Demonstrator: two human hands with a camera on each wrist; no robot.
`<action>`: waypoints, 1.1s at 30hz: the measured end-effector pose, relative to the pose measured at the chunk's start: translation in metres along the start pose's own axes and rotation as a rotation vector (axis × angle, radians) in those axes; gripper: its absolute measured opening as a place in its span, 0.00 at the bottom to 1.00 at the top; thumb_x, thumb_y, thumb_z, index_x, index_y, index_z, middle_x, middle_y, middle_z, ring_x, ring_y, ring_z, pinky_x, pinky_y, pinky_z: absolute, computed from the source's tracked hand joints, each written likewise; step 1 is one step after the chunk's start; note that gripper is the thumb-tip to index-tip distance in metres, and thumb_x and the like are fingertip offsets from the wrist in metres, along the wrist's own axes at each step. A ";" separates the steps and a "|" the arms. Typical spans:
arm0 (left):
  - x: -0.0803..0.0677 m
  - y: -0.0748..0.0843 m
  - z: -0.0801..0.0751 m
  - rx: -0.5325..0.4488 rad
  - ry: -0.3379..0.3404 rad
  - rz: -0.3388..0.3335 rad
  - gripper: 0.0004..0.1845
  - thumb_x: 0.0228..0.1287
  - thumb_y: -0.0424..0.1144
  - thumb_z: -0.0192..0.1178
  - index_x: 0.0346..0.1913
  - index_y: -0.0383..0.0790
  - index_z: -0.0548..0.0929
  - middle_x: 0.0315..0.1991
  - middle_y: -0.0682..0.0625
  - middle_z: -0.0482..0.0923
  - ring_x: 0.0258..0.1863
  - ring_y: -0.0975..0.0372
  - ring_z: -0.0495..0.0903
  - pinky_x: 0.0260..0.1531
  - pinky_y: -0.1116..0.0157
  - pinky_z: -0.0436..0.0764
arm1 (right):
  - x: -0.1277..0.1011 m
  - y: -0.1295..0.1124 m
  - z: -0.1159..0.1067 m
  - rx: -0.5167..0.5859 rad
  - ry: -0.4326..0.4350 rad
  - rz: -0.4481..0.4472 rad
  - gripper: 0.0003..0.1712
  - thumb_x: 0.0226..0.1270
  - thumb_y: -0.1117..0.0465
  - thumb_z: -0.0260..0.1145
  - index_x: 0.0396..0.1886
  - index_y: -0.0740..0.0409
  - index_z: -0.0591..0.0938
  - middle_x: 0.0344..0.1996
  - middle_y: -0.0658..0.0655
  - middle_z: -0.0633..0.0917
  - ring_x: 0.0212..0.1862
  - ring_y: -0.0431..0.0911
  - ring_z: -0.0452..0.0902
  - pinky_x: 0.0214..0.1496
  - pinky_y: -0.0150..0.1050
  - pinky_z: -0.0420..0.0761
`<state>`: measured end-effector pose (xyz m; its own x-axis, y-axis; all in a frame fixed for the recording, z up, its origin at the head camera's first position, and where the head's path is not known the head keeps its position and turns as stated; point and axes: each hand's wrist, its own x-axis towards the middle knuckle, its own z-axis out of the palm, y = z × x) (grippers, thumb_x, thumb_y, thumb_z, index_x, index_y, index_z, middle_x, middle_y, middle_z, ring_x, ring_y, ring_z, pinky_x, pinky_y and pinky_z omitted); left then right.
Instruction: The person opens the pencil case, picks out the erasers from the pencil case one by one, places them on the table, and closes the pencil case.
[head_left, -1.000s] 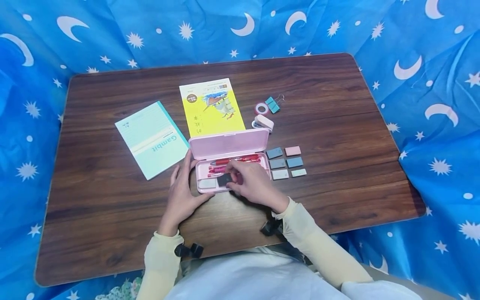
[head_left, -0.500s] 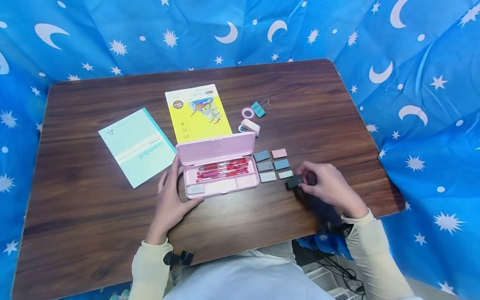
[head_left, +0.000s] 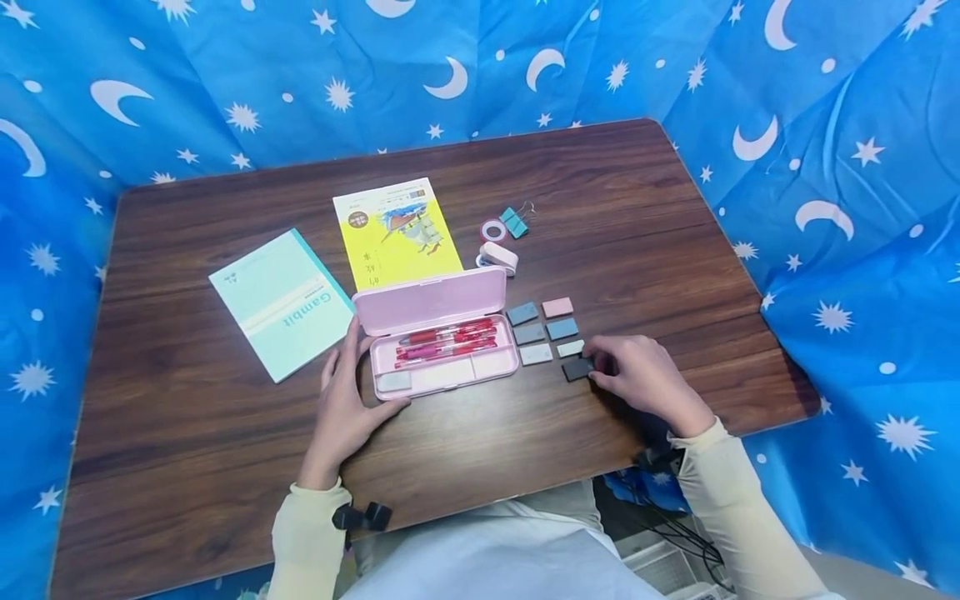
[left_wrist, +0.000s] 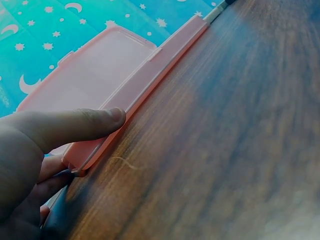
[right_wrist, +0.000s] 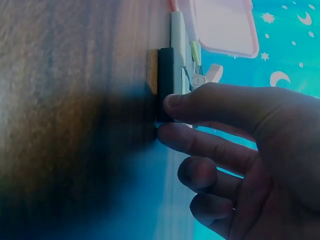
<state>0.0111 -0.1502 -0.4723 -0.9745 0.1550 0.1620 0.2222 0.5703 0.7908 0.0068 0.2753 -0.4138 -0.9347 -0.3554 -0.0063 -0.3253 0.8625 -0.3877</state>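
A pink pencil case (head_left: 491, 383) stands with its lid raised, holding several red pens (head_left: 450, 337) and a whitish eraser (head_left: 393, 382) in its front left compartment. My left hand (head_left: 345, 417) grips the case's left end, its thumb (left_wrist: 102, 122) along the front wall and other fingers round the side. To the right, my right hand (head_left: 645, 375) pinches a black eraser (head_left: 576, 369) low at the table, just in front of a small white-green eraser (head_left: 571, 348). In the right wrist view, the thumb (right_wrist: 187, 103) and index finger are at the near end of the black eraser.
Grey, blue, white and pink erasers (head_left: 557, 307) lie in two columns beside the case. Behind it are a yellow book (head_left: 405, 242), a small stapler (head_left: 498, 257), a tape roll (head_left: 492, 231) and a teal binder clip (head_left: 514, 222). A mint notebook (head_left: 285, 308) lies left.
My right hand has taken the black eraser out of the case's front compartment and carried it right, then slightly left to the loose erasers. My left hand stays at the case.
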 end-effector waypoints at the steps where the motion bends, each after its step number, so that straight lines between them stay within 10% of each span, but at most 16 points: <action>1: 0.000 0.000 0.000 0.002 0.000 -0.001 0.73 0.43 0.46 0.84 0.82 0.56 0.38 0.72 0.48 0.70 0.77 0.54 0.59 0.78 0.47 0.40 | 0.000 -0.002 -0.001 -0.017 -0.003 0.003 0.13 0.55 0.64 0.77 0.40 0.53 0.86 0.23 0.44 0.82 0.24 0.38 0.74 0.26 0.41 0.74; 10: -0.001 -0.003 -0.003 0.022 0.006 -0.001 0.72 0.43 0.49 0.83 0.82 0.57 0.38 0.71 0.48 0.72 0.76 0.54 0.60 0.78 0.48 0.40 | 0.018 -0.052 -0.008 -0.003 0.113 -0.084 0.08 0.58 0.61 0.75 0.37 0.53 0.85 0.23 0.46 0.84 0.22 0.40 0.73 0.25 0.40 0.73; 16: 0.000 -0.003 -0.001 0.013 0.010 -0.007 0.72 0.43 0.48 0.83 0.82 0.56 0.39 0.70 0.48 0.72 0.77 0.54 0.59 0.78 0.47 0.39 | 0.058 -0.129 0.041 0.176 0.091 -0.253 0.05 0.64 0.61 0.68 0.37 0.52 0.89 0.30 0.46 0.88 0.30 0.38 0.79 0.32 0.35 0.79; 24: 0.001 -0.001 0.006 -0.001 -0.011 -0.019 0.72 0.44 0.51 0.82 0.82 0.57 0.38 0.70 0.49 0.73 0.76 0.56 0.60 0.78 0.47 0.39 | 0.090 -0.181 0.089 0.087 0.079 -0.156 0.05 0.63 0.56 0.70 0.32 0.48 0.91 0.13 0.40 0.74 0.19 0.38 0.68 0.19 0.33 0.64; 33: 0.000 -0.002 0.002 0.007 0.003 -0.011 0.72 0.43 0.44 0.83 0.83 0.53 0.39 0.71 0.48 0.72 0.76 0.56 0.61 0.78 0.47 0.39 | 0.093 -0.191 0.096 0.267 0.055 -0.101 0.10 0.56 0.55 0.76 0.33 0.50 0.83 0.15 0.40 0.76 0.19 0.33 0.68 0.21 0.31 0.64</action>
<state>0.0110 -0.1498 -0.4745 -0.9769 0.1464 0.1555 0.2120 0.5776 0.7883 -0.0042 0.0427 -0.4284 -0.9081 -0.4086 0.0917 -0.3749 0.6959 -0.6125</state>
